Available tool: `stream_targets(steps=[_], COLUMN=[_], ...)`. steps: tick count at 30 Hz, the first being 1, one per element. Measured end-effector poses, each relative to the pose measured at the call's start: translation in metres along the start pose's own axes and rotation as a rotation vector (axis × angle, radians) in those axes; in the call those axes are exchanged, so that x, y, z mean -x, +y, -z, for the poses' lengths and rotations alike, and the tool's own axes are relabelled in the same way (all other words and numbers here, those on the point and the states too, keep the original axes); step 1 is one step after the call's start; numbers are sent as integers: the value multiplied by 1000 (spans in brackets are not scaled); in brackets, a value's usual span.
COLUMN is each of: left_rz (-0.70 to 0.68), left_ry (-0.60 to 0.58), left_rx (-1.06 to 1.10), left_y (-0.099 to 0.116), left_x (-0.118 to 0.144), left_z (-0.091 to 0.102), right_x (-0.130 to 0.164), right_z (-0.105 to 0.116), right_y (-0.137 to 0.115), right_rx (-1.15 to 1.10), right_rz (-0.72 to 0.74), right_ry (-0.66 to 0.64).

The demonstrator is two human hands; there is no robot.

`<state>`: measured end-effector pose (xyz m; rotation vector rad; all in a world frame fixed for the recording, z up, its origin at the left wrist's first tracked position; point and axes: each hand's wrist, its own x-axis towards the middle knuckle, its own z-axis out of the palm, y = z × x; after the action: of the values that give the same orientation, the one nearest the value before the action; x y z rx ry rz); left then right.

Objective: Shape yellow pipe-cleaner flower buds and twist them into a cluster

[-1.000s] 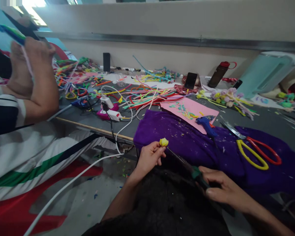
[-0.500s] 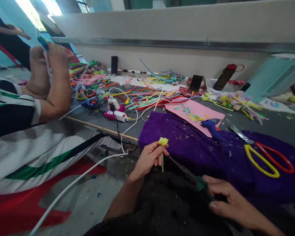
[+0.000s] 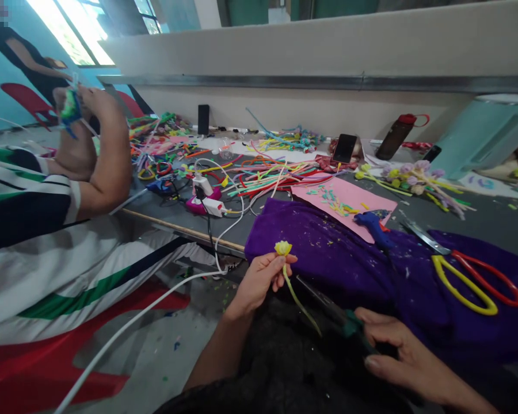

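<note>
My left hand (image 3: 259,282) pinches a small yellow pipe-cleaner flower (image 3: 283,248) just under its head, and the thin yellow-green stem (image 3: 300,305) hangs down to the right from my fingers. My right hand (image 3: 397,356) is closed on the green-handled end of a long dark tool (image 3: 328,310) whose shaft points up-left toward the stem. Both hands hover over my dark lap at the near edge of a purple cloth (image 3: 349,259).
Red and yellow scissors (image 3: 470,276), a blue glue gun (image 3: 373,227) and a pink sheet (image 3: 345,198) lie on the table, with heaps of coloured pipe cleaners (image 3: 263,169), a power strip (image 3: 202,195), phones and a bottle (image 3: 395,135). A person in a striped shirt (image 3: 34,230) works at the left.
The flower's stem has come out from under my fingers and now hangs long to the right. The person at the left lowered their raised hands a little. My view shifted right.
</note>
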<state>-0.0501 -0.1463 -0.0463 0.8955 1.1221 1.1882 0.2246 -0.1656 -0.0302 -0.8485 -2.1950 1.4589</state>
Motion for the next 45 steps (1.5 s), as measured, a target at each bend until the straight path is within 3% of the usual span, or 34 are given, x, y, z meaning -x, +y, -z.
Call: stream_targets(steps=[3,10,16,34,41,45], left_rz=[31,68,84,47,42,3], left_ry=[-23,-74,-133,-221,-225,-124], left_rx=[40,122,9,-257,-321,-356], left_y=[4,10,12,21,32,35], left_x=[-2,-9,-9,-7,-14,-23], left_z=[0,3,3,-4,-6,-4], right_x=[-5,-23,-29,-26,-24,-24], right_z=[3,16,19,18,21,23], right_y=[2,-3,-8,-7,-6,-6], right_rx=[50,127,167,69,-20,-45], right_rz=[-29,34,89,69,43,34], right_ry=[-27,57,76,47,12,16])
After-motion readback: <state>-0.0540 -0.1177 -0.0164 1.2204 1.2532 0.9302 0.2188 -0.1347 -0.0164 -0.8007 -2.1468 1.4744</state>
